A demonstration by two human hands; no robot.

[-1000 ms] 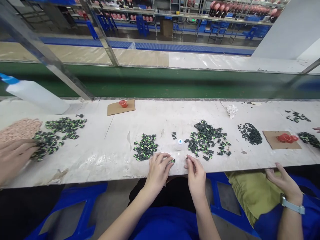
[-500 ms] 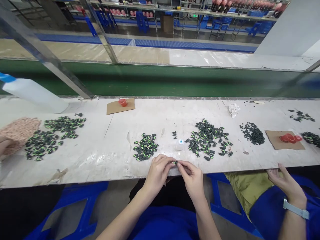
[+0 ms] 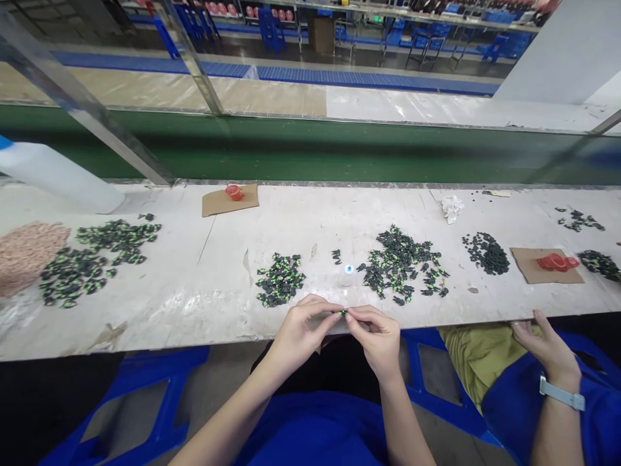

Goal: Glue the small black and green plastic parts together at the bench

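Note:
Between the fingertips of my left hand (image 3: 305, 329) and my right hand (image 3: 377, 336) is a small black-and-green part (image 3: 342, 313). Both hands pinch it just above the table's front edge; its exact shape is too small to make out. A pile of similar black-and-green parts (image 3: 280, 279) lies beyond my left hand. Beyond my right hand spreads a larger pile of such parts (image 3: 400, 262). A small white bottle with a blue tip (image 3: 348, 274) stands upright between the piles, with a few loose dark pieces (image 3: 336, 256) beside it.
Cardboard with a red cup (image 3: 234, 193) lies back left; more cardboard with red cups (image 3: 557, 262) lies right. Black pieces (image 3: 488, 254) and crumpled tissue (image 3: 451, 208) are nearby. A white jug (image 3: 63, 178) and pinkish pieces (image 3: 32, 255) are left. A co-worker's hand (image 3: 546, 343) rests at right.
My hands stay pinched on the small part, with the fingers slightly shifted. The whole view has tilted a little. At the far left, another person's hand has gone out of view.

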